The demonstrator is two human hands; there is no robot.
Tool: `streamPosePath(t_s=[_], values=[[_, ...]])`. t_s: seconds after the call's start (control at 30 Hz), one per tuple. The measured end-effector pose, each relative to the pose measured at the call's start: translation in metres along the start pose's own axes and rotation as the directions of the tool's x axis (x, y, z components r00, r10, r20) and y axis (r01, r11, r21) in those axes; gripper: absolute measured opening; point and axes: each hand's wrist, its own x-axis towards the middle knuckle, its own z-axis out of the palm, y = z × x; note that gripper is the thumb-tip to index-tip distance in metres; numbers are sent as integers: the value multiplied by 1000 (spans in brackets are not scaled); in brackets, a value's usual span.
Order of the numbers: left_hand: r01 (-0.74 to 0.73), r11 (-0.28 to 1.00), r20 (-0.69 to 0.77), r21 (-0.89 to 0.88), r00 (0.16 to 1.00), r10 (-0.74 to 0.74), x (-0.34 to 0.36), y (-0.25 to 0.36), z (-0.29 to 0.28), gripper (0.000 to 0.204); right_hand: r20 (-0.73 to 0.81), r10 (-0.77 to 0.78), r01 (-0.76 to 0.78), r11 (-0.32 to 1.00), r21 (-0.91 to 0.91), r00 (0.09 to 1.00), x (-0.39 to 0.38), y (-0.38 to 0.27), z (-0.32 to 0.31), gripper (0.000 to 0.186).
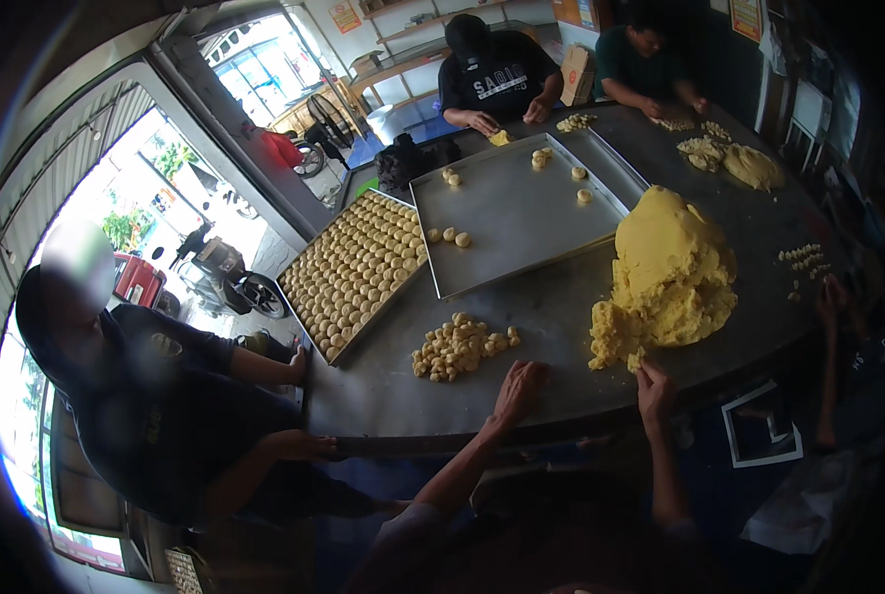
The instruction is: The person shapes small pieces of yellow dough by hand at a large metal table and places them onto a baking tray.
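Dough (675,267) just right of the big tray (507,223) seems at the portioning step, right hand (655,389) pinching its near edge, left hand (522,388) before the tray, grip unclear, the next move likely calling for a small tear.

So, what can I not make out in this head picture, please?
All in the head view:
Left hand: the hand itself hides what, if anything, lies under it.
Right hand: too small to tell whether its fingers grip any yellow dough.
Yellow dough's far side: hidden by its own bulk.
Co-worker's hand at right: shadow hides its details.
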Motion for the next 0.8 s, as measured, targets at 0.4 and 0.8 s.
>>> streamPosePath(t_s=[0.4, 0.8], values=[[267, 884, -242, 384, 953, -183, 69, -31, 17, 18, 104, -288, 306, 884, -354, 952, 19, 8, 22, 7], [124, 988, 38, 90, 991, -128, 0, 4, -35, 21, 49, -399, 391, 859, -331, 916, 16, 16, 21, 48]])
